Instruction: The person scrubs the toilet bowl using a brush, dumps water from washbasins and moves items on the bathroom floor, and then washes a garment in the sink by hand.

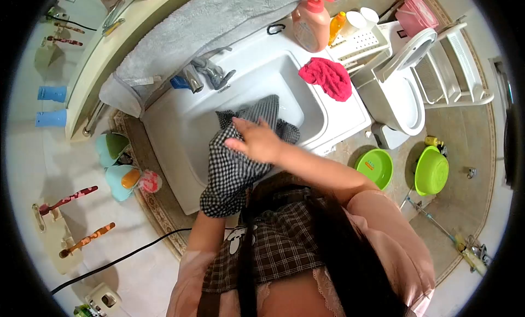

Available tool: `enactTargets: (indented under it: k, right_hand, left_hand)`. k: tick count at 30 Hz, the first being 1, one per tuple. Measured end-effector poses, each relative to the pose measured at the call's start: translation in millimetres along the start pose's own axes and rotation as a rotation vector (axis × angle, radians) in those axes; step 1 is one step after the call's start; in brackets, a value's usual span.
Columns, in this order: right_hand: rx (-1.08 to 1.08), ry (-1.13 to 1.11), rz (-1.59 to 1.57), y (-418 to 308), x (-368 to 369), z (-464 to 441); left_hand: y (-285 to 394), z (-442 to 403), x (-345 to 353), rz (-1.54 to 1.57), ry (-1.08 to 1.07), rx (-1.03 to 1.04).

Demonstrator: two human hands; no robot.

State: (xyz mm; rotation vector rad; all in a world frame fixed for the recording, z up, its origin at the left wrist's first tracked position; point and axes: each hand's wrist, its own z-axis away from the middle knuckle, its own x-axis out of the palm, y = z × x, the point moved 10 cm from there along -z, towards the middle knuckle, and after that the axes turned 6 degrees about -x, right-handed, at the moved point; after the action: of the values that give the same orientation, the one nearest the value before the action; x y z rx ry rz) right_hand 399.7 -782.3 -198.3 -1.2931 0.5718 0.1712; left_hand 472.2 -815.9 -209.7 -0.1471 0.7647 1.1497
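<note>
A black-and-white checked cloth hangs over the sink basin, its far end bunched inside the bowl. My right hand grips the upper part of the cloth, with the thumb and some fingers showing on top. The near end drapes round my left wrist and covers my left hand, so those fingers are hidden. Behind the cloth, the metal faucet stands at the back of the sink. No running water shows.
A red cloth lies on the sink's right rim, near a pink pump bottle. A grey towel lines the back. To the right are a lidded white bin and green basins. A black cord runs at lower left.
</note>
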Motion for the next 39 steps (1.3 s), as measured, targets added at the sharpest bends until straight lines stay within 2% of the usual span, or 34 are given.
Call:
enactTargets:
  k: [1, 2, 4, 5, 6, 7, 9, 10, 12, 21, 22, 23, 25, 27, 29, 30, 33, 35, 36, 37, 39]
  right_hand:
    - [0.035, -0.091, -0.054, 19.1, -0.2, -5.8]
    - [0.075, -0.215, -0.279, 35.6, 8.2, -4.8]
    - [-0.052, -0.339, -0.333, 42.8, 8.2, 0.6]
    - [-0.029, -0.357, -0.409, 48.1, 3.7, 6.2]
    - [-0.063, -0.23, -0.49, 50.1, -11.3, 6.2]
    - [-0.065, -0.248, -0.484, 51.9, -14.0, 8.9]
    - [-0.01, 0.068, -0.771, 64.7, -51.1, 7.9]
    - [-0.01, 0.056, -0.763, 62.0, -53.6, 8.9]
    - [0.09, 0.217, -0.971, 71.6, -66.7, 13.0]
    - [0.17, 0.427, -1.007, 53.5, -84.7, 14.6]
    - [0.172, 0.417, -1.129, 44.4, -83.3, 13.8]
    - [0.172, 0.408, -1.252, 36.5, -82.2, 12.8]
    - [0.196, 0.365, -1.24, 26.0, -78.4, 11.4]
    - [0.16, 0.304, -1.266, 9.1, -73.3, 5.1]
    - [0.187, 0.29, -1.259, -9.5, -78.4, 4.4]
    - [0.13, 0.274, -1.283, -14.5, -82.7, 0.3]
    - [0.071, 0.264, -1.291, -14.1, -99.7, 3.1]
    - [0.05, 0.056, -0.468, -22.0, -108.1, 10.7]
    - [-0.15, -0.001, -0.029, -37.6, -110.4, 10.2]
    - [-0.201, -0.201, -0.013, -30.0, -88.1, 12.5]
    - [-0.047, -0.415, -0.035, -7.8, -68.0, 14.5]
  left_hand:
    - [-16.7, 0.3, -0.3, 0.014, -0.015, -0.038]
    - [-41.7, 4.2, -3.2, 0.027, -0.033, -0.082]
    - [-67.7, -0.4, 2.1, 0.048, -0.048, -0.139]
    - [-82.7, -9.5, -0.3, 0.064, -0.062, -0.141]
    - [-102.8, -7.2, 6.9, 0.083, -0.075, -0.142]
    - [-113.3, -19.5, 4.7, 0.106, -0.088, -0.14]
    - [-125.8, -38.1, 13.1, 0.152, -0.113, -0.13]
    - [-133.4, -43.8, 19.7, 0.172, -0.127, -0.122]
    - [-150.1, -61.2, 23.8, 0.206, -0.154, -0.1]
    - [-277.8, -111.9, 38.8, 0.324, -0.279, 0.01]
    - [-177.2, -27.5, -29.9, -0.092, -0.129, -0.227]
    - [-158.2, -26.3, -24.3, -0.088, -0.126, -0.227]
    - [-111.1, -9.3, -77.4, -0.071, 0.541, 0.026]
    - [-34.2, 17.9, -89.2, 0.325, 0.704, 0.506]
    - [4.7, -11.9, -37.6, 0.588, 0.264, 0.856]
    - [6.2, -17.6, -35.6, 0.598, 0.273, 0.857]
    - [-5.3, -49.7, -27.0, 0.632, 0.09, 0.61]
    - [-13.0, -26.6, -53.0, 0.801, 0.087, 0.537]
    - [-17.6, -18.0, -58.6, 0.794, 0.106, 0.504]
    - [-17.3, -8.5, -66.3, 0.793, 0.104, 0.5]
    - [-0.4, 12.7, -58.3, 0.94, -0.253, 0.606]
